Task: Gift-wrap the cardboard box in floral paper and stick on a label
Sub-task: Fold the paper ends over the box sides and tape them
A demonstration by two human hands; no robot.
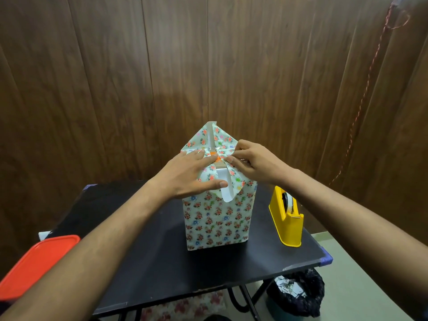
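Observation:
The box (216, 218) stands upright on the black table (162, 262), its sides covered in floral paper. At its top the paper is folded into flaps: a pointed far flap (212, 137) sticks up, and a near flap with a white underside (225, 189) hangs over the front. A bit of bare cardboard and orange shows at the centre of the top. My left hand (187, 176) lies flat on the left part of the top, fingers straight. My right hand (253, 161) pinches the paper edge at the right of the centre. No label is in view.
A yellow tape dispenser (287, 220) stands on the table right of the box. A red lid (34, 267) lies at the left edge. A dark bin (298, 295) sits on the floor under the right corner. A wooden wall rises behind.

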